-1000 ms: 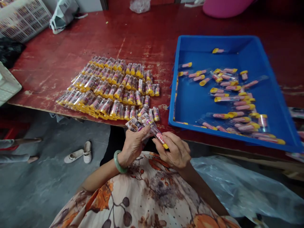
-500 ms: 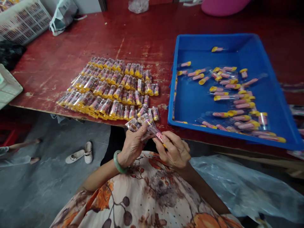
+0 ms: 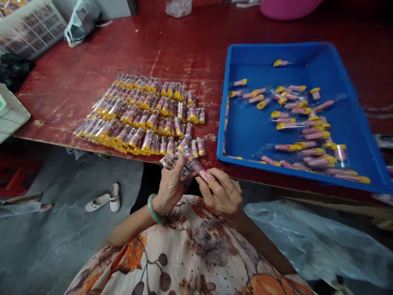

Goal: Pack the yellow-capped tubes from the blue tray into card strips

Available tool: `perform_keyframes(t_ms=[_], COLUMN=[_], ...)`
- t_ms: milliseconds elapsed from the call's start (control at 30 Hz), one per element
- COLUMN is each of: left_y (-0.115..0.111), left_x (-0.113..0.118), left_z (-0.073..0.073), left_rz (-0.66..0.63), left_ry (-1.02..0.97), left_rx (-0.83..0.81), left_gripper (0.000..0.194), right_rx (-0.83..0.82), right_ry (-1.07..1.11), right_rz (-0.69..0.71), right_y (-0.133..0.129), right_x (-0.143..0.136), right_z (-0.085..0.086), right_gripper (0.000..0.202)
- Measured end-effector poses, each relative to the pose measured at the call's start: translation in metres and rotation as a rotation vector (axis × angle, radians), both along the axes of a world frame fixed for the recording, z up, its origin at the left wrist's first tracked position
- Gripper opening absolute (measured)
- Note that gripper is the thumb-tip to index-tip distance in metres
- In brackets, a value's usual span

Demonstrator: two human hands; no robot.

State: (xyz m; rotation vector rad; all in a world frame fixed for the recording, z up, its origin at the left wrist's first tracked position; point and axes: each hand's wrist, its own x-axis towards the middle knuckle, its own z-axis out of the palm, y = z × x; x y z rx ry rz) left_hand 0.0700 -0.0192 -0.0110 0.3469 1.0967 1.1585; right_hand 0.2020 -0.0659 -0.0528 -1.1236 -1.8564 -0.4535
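My left hand (image 3: 169, 185) is closed on some printed clear plastic sleeves (image 3: 168, 160), the thumb lying on top. In my right hand (image 3: 222, 191) the fingers pinch a clear tube (image 3: 202, 173) with pink-and-white contents; its yellow cap end is mostly covered by them. The tube's other end points up-left and meets a printed sleeve at my left thumb; how far inside it lies, I cannot tell. Just beyond my hands, rows of printed tubes with yellow caps (image 3: 144, 119) lie stacked on the red table (image 3: 196, 49).
On the right, a blue tray (image 3: 250, 127) holds many loose yellow-capped tubes (image 3: 313, 153). White crates (image 3: 37, 26) and a plastic bag (image 3: 80, 22) sit at the left. A pink container (image 3: 290, 9) stands at the back. Clear plastic sheeting (image 3: 307, 237) hangs below the table's right side.
Both hands have shifted slightly left, with the tube and sleeve still between them. The tube's upper part now shows more clearly by my left thumb. Stack and tray look unchanged.
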Motion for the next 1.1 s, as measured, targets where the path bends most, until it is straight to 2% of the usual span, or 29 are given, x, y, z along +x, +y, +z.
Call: perform_keyframes(t_ms=[133,333,467,567,633,700,833,1100], left_y=[0.0,-0.002,-0.005,-0.006,-0.005,-0.003,0.0,-0.002], left_x=[0.002,0.004,0.004,0.003,0.001,-0.001,-0.003,-0.002], left_z=[0.0,-0.008,-0.01,-0.012,-0.014,-0.014,-0.009,-0.005], left_rz=[0.039,0.044,0.034,0.022,0.018,0.029,0.03,0.008], left_ry=[0.038,-0.005,-0.043,-0.061,-0.053,-0.039,-0.027,-0.12], left_rx=[0.011,0.059,0.048,0.052,0.059,0.063,0.013,-0.097], left_gripper=[0.042,0.038,0.034,0.035,0.038,0.041,0.038,0.038], right_rx=[-0.056,-0.109,-0.038,0.019,0.005,-0.052,-0.118,-0.042], right_ry=[0.04,0.349,0.095,-0.068,-0.01,0.139,0.353,0.202], right_rz=[0.041,0.014,-0.07,-0.082,-0.058,-0.015,0.016,-0.036], right_y=[0.0,0.001,0.001,0.001,0.0,-0.002,-0.006,-0.007], right_x=[-0.002,-0.006,-0.008,-0.007,-0.006,-0.004,-0.002,-0.002], right_z=[-0.001,-0.008,-0.009,-0.008,-0.008,-0.008,-0.01,0.0], right_gripper=[0.028,0.04,0.037,0.032,0.031,0.03,0.032,0.035])
